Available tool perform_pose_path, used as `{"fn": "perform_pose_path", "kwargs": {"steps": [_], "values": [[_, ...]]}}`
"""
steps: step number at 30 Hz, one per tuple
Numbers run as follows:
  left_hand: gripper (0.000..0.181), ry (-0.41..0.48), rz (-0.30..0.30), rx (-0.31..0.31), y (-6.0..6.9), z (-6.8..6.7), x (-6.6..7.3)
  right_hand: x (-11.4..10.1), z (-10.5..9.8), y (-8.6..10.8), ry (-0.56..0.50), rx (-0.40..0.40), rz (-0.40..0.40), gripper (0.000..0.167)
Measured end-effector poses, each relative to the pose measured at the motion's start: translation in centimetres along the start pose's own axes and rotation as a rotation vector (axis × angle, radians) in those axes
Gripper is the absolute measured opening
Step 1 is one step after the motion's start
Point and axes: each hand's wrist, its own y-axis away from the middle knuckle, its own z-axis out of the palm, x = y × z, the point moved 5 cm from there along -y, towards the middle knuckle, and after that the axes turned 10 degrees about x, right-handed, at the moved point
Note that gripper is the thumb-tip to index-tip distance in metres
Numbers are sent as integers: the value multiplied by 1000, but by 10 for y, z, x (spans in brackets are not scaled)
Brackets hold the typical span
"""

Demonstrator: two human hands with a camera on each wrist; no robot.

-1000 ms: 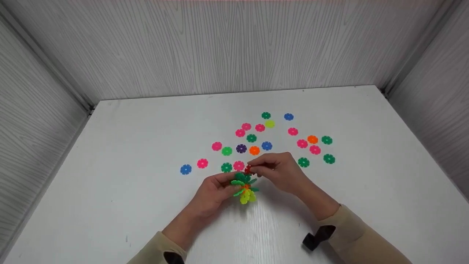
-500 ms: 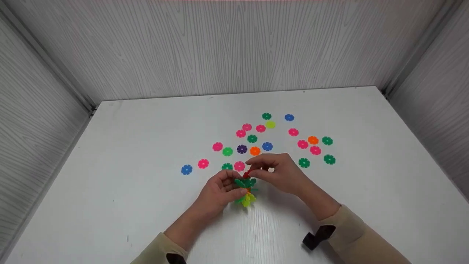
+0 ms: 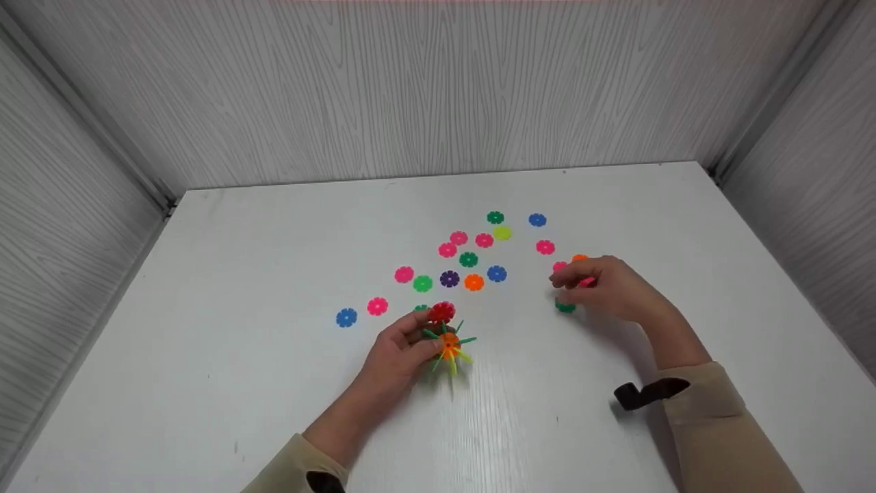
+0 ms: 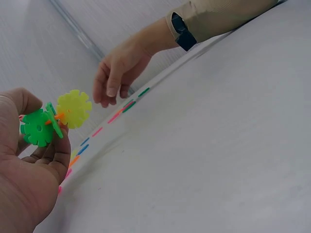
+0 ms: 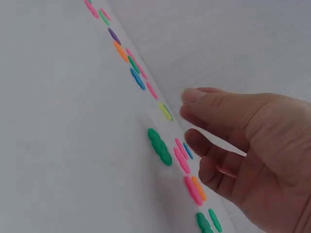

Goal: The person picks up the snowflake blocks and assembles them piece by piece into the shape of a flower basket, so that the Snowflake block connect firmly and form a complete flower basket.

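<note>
In the head view, a white desk (image 3: 239, 356) runs back to a grey wood-grain wall (image 3: 438, 82), and similar panels (image 3: 807, 109) stand at both sides. The fingers of the left hand (image 3: 397, 359) pinch a cluster (image 3: 449, 345) of slotted plastic discs, orange in the middle, with a red disc (image 3: 441, 313) at its far side. Further right, the right hand (image 3: 616, 287) is over the desk, thumb and fingers bent and apart. It partly covers an orange disc (image 3: 580, 258) and a green disc (image 3: 565, 307). Loose discs lie flat between and beyond the hands, among them a purple disc (image 3: 449, 279) and a yellow disc (image 3: 503, 233); a blue disc (image 3: 346, 318) lies farthest left.

In the left wrist view, the desk slants across, and the left hand's thumb and fingers are clamped on the cluster, whose bright green piece (image 4: 38, 127) and yellow piece (image 4: 74, 109) face the camera.

In the right wrist view, a gap shows between thumb and fingers; a dark green piece (image 5: 159, 146) lies on the desk near the fingertips, well clear of touching.
</note>
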Motion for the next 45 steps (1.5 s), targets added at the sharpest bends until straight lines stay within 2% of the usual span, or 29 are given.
{"fn": "perform_pose_path", "kwargs": {"steps": [3, 5, 13, 18, 21, 25, 29, 32, 36, 41, 45], "values": [[59, -34, 9, 26, 1, -3, 0, 9, -1, 1, 39, -39, 42, 33], [59, -50, 14, 38, 2, -4, 0, 12, 1, 1, 50, -54, 40, 34], [58, -21, 5, 48, 0, -5, -2, 11, 12, 0, 66, -58, 32, 38], [65, -42, -28, 74, -1, -6, -4, 0, 24, -1, 52, -43, 24, 27], [66, -48, -27, 84, -2, -6, -4, -13, 35, -1, 39, -28, -31, 17], [66, -65, -19, 97, -3, -7, -4, -38, 50, 3, -32, 7, -93, 12], [59, -81, -14, 98, -2, -6, -3, -65, 65, 10, -200, 38, -142, 15], [55, -95, -1, 89, -1, -4, -2, -83, 75, 17, -325, 27, -212, 16], [56, -121, 16, 80, 0, -3, 0, -100, 85, 25, -436, -1, -312, 16], [53, -161, 39, 77, 0, -2, 1, -108, 92, 31, -486, -8, -363, 16], [51, -183, 53, 76, 0, -2, 0, -112, 95, 33, -443, -11, -387, 17]]}}
